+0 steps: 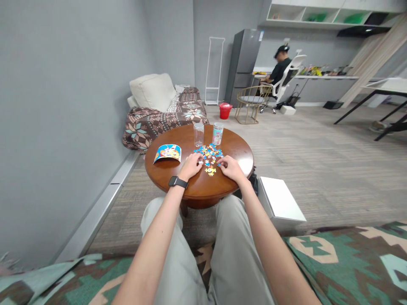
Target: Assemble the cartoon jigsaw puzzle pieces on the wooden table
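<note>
A pile of jigsaw puzzle pieces (210, 151), mostly blue, yellow and white, lies loose on the round brown table (178, 182). My left hand (191, 166), with a dark watch on its wrist, is at the pile's left edge, its fingers closed on a pale puzzle piece (200, 162). To the right, my right hand (232, 168) rests at the table with thumb and forefinger closed around a small blue puzzle piece (219, 164). Between the hands and nearer me, a few yellow pieces form a joined puzzle cluster (210, 170).
Behind the pile stand a clear jar (199, 134) and a printed canister (218, 134). A curved picture sheet (168, 153) lies at left. A white box (281, 199) sits on the floor at right. A red bucket (225, 111) and a seated person (281, 70) are farther back.
</note>
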